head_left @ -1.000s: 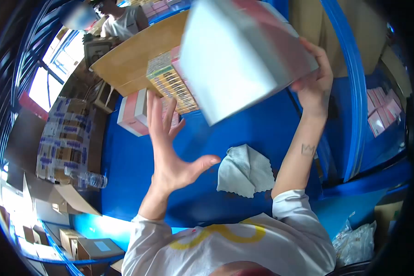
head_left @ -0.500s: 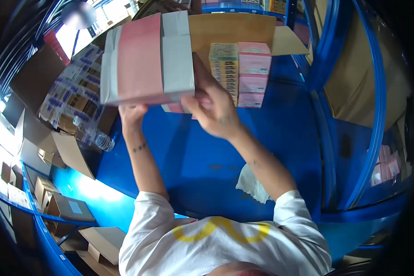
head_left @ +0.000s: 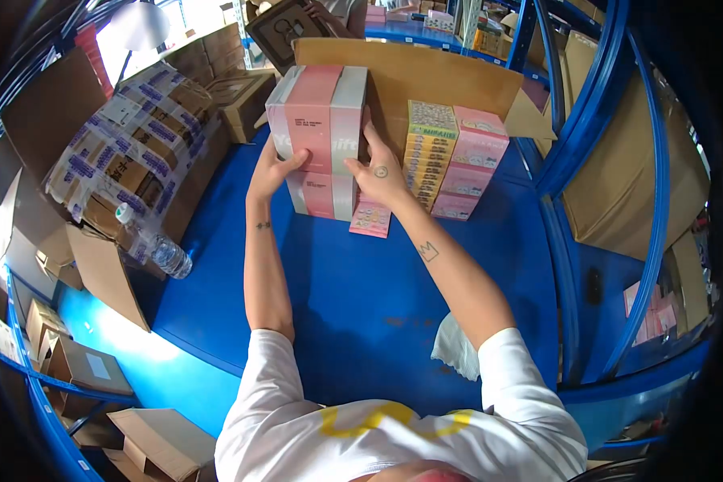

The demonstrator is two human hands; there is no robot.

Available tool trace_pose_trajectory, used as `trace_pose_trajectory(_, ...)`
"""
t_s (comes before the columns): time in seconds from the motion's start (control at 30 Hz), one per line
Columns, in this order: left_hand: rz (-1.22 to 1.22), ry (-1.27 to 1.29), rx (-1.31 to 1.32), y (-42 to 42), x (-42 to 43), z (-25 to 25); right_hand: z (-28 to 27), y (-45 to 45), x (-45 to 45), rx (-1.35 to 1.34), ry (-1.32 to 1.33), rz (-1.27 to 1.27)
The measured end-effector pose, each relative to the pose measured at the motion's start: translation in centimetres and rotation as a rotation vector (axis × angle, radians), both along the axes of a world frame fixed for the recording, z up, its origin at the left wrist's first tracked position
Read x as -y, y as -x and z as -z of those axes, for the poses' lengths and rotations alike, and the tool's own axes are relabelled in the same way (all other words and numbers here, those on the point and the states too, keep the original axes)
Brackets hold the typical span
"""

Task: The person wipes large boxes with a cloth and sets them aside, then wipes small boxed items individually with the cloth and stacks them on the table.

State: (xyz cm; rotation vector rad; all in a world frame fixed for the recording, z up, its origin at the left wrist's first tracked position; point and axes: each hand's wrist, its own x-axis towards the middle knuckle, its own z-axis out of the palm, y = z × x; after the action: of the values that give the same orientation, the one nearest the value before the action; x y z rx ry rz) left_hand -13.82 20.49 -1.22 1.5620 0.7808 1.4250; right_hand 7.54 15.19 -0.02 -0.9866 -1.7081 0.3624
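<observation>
A white gift box with a pink band (head_left: 317, 120) sits upright on a second pink-and-white box (head_left: 317, 195) on the blue table (head_left: 337, 297). My left hand (head_left: 271, 170) grips the upper box's left side, its thumb on the front. On the opposite side, my right hand (head_left: 379, 170) presses the box with its thumb near the front right edge. A flat pink printed piece (head_left: 370, 219) lies beside the lower box, under my right hand. Right of it stand a stack of thin yellow boxes (head_left: 427, 157) and a stack of pink boxes (head_left: 477, 165).
An open brown carton's flap (head_left: 418, 68) rises behind the stacks. On the left are a taped carton (head_left: 128, 145) and a water bottle (head_left: 169, 253). A white crumpled sheet (head_left: 455, 349) lies near my right forearm. A blue metal post (head_left: 574, 265) borders the right side. Another person's hand (head_left: 323, 18) holds a brown box at the back.
The gift box has come down from the air, tipping upright onto the lower pink-and-white box. Both hands have stayed on it. A person's brown box shows more fully at the back.
</observation>
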Motion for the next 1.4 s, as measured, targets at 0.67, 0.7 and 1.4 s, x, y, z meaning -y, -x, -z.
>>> trace_pose_trajectory(0.67, 0.087, 0.125, 0.061, 1.9, -2.4, 5.6, 4.9, 2.5, -0.2, -0.229, 0.230, 0.089)
trace_pose_trajectory(0.7, 0.062, 0.120, 0.058, 1.6, -2.2, 5.5, 5.0, 2.4, -0.2, -0.241, 0.235, 0.085)
trace_pose_trajectory(1.4, 0.017, 0.101, 0.037, 1.5, -2.2, 6.1, 4.4, 1.8, 1.0, -0.100, 0.249, 0.148)
